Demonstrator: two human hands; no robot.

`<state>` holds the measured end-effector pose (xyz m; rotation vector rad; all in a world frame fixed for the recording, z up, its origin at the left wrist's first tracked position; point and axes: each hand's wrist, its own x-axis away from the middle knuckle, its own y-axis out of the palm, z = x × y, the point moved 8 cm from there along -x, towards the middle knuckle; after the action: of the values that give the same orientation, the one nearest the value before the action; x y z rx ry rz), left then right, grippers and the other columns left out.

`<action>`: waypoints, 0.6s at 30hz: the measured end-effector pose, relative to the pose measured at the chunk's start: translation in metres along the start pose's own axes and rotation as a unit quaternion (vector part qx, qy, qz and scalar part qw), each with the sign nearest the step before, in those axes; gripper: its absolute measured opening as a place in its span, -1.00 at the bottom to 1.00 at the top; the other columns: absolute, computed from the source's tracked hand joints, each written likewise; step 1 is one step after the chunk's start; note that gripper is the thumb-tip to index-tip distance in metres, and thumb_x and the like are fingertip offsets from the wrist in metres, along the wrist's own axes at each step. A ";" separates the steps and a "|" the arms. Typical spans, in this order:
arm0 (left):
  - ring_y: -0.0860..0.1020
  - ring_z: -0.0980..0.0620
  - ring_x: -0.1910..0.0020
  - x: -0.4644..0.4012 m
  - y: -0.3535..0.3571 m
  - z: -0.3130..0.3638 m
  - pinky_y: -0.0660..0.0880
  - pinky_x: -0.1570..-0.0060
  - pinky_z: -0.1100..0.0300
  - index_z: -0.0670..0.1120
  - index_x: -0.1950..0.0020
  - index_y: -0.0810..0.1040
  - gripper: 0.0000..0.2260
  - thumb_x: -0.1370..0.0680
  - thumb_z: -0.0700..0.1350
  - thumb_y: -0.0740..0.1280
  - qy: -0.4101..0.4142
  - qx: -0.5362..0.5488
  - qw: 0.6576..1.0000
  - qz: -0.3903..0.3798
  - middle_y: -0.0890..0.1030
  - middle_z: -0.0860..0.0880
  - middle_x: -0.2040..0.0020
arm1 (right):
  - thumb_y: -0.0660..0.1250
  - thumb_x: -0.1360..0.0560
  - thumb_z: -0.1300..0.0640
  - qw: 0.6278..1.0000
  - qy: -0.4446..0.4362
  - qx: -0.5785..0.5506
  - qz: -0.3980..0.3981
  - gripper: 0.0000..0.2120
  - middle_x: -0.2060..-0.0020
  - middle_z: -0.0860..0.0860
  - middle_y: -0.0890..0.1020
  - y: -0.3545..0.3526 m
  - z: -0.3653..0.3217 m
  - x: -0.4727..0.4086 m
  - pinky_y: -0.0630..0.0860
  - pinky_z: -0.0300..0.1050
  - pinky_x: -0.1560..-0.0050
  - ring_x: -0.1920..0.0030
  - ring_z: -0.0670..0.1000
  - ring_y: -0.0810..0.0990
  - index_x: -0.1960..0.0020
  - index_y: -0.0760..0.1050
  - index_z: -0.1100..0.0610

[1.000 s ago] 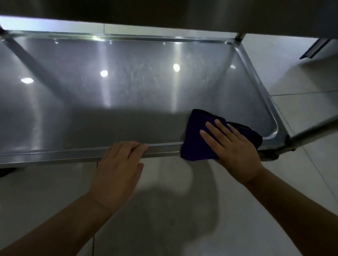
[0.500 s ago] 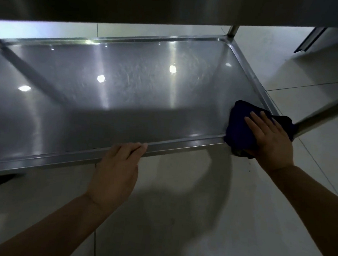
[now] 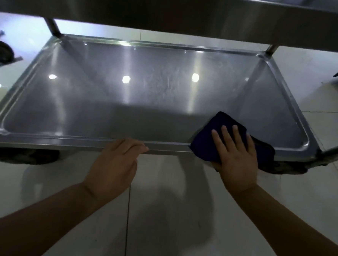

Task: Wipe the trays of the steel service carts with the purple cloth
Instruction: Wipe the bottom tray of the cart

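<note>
- The purple cloth (image 3: 223,131) lay folded over the near rim of the cart's bottom tray (image 3: 126,97), towards its near right corner, part on the tray floor and part hanging over the edge.
- My right hand (image 3: 235,153) pressed flat on the cloth with straight, spread fingers, pinning it against the rim rather than clutching it.
- My left hand (image 3: 114,164) rested on the same near rim around its middle, fingers curled over the edge; it held no cloth and, I judged, steadied the cart.
- The tray floor showed faint smeary streaks around its middle and far right, under the reflected ceiling lights, so I could not say whether it was wiped clean or only damp.
- I judged the work on this tray to be at the edge stage: the near rim under the cloth was in hand, while the left, far and right rims looked yet to be covered.
- The upper shelf (image 3: 171,11) hung overhead, its top surface hidden from me, so its condition was unknown.
- A caster (image 3: 0,50) of another cart stood on the tiled floor (image 3: 178,217) beyond the far left corner.
</note>
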<state>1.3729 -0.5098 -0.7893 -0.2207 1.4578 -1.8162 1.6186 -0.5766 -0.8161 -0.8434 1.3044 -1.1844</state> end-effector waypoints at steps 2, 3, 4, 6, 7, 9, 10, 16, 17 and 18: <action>0.44 -0.02 -0.05 0.013 -0.011 -0.022 0.36 -0.09 0.12 -0.16 -0.10 0.59 -0.66 -0.44 -0.19 0.13 -0.026 -0.005 1.000 0.015 0.59 -0.10 -0.05 | 0.56 -0.31 -0.01 1.000 -0.028 0.006 -0.008 -0.22 -0.35 0.27 0.45 -0.001 -0.034 -0.011 0.05 0.25 -0.41 -0.38 0.34 0.37 -0.44 0.37 0.18; 0.44 -0.02 -0.06 0.020 -0.016 -0.032 0.36 -0.10 0.12 -0.17 -0.10 0.60 -0.67 -0.44 -0.19 0.13 -0.040 -0.007 0.999 0.023 0.60 -0.11 -0.04 | 0.55 -0.32 -0.03 0.999 -0.046 0.009 -0.010 -0.22 -0.36 0.26 0.44 -0.002 -0.050 -0.017 0.04 0.26 -0.41 -0.39 0.33 0.36 -0.45 0.35 0.18; 0.44 -0.02 -0.06 0.026 -0.022 -0.041 0.36 -0.10 0.13 -0.17 -0.09 0.60 -0.67 -0.44 -0.19 0.13 -0.052 -0.010 0.998 0.032 0.60 -0.12 -0.03 | 0.54 -0.32 -0.03 0.998 -0.063 0.010 -0.011 -0.21 -0.36 0.26 0.44 -0.003 -0.066 -0.022 0.03 0.27 -0.42 -0.39 0.32 0.36 -0.45 0.35 0.18; 0.43 -0.01 -0.06 0.040 -0.031 -0.059 0.34 -0.10 0.15 -0.19 -0.08 0.61 -0.67 -0.45 -0.19 0.12 -0.075 -0.019 0.996 0.046 0.61 -0.14 -0.02 | 0.56 -0.29 -0.03 0.995 -0.098 0.007 -0.016 -0.17 -0.34 0.27 0.46 -0.004 -0.097 -0.033 0.04 0.28 -0.42 -0.38 0.33 0.37 -0.45 0.32 0.19; 0.43 0.00 -0.05 0.047 -0.036 -0.067 0.32 -0.09 0.17 -0.19 -0.07 0.61 -0.66 -0.45 -0.19 0.12 -0.086 -0.023 0.995 0.052 0.61 -0.14 -0.01 | 0.57 -0.27 -0.02 0.993 -0.115 0.003 -0.018 -0.14 -0.34 0.27 0.46 -0.004 -0.113 -0.038 0.05 0.27 -0.41 -0.37 0.33 0.38 -0.45 0.29 0.20; 0.42 0.00 -0.05 0.060 -0.044 -0.082 0.30 -0.10 0.19 -0.19 -0.07 0.61 -0.66 -0.45 -0.18 0.11 -0.111 -0.027 0.991 0.064 0.61 -0.14 0.00 | 0.60 -0.25 0.00 0.988 -0.151 -0.009 -0.024 -0.09 -0.33 0.26 0.47 -0.005 -0.146 -0.048 0.12 0.23 -0.40 -0.35 0.31 0.41 -0.44 0.22 0.20; 0.42 0.00 -0.05 0.067 -0.048 -0.089 0.29 -0.10 0.20 -0.18 -0.06 0.61 -0.67 -0.45 -0.18 0.12 -0.122 -0.029 0.990 0.071 0.61 -0.13 0.00 | 0.61 -0.23 0.00 0.985 -0.169 -0.014 -0.030 -0.06 -0.33 0.26 0.47 -0.004 -0.163 -0.053 0.17 0.22 -0.40 -0.34 0.30 0.43 -0.44 0.20 0.21; 0.41 0.00 0.00 0.097 -0.073 -0.129 0.32 -0.07 0.18 -0.18 -0.03 0.62 -0.69 -0.46 -0.18 0.12 -0.184 -0.044 0.976 0.108 0.61 -0.12 0.05 | 0.54 -0.35 0.07 0.968 -0.235 -0.013 -0.083 -0.01 -0.47 0.27 0.26 -0.011 -0.267 -0.083 0.11 0.19 -0.44 -0.45 0.30 0.25 -0.50 -0.07 0.24; 0.41 0.01 0.01 0.102 -0.078 -0.135 0.34 -0.06 0.19 -0.17 -0.03 0.62 -0.68 -0.47 -0.17 0.11 -0.200 -0.045 0.972 0.112 0.62 -0.12 0.05 | 0.38 -0.51 0.07 0.961 -0.267 -0.005 -0.078 -0.10 -0.53 0.26 0.06 -0.010 -0.286 -0.085 -0.10 0.18 -0.46 -0.52 0.30 0.05 -0.47 -0.27 0.23; 0.41 0.02 0.01 0.107 -0.082 -0.141 0.35 -0.04 0.21 -0.17 -0.04 0.62 -0.68 -0.47 -0.16 0.11 -0.215 -0.048 0.968 0.118 0.62 -0.11 0.05 | 0.22 -0.61 0.06 0.954 -0.285 0.001 -0.097 -0.18 -0.54 0.24 -0.10 -0.006 -0.302 -0.088 -0.26 0.16 -0.43 -0.53 0.29 -0.10 -0.44 -0.40 0.22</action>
<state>1.1819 -0.4708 -0.7966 -0.4405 1.2051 -1.4012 1.3319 -0.4469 -0.8268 -1.2248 0.7579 -0.9837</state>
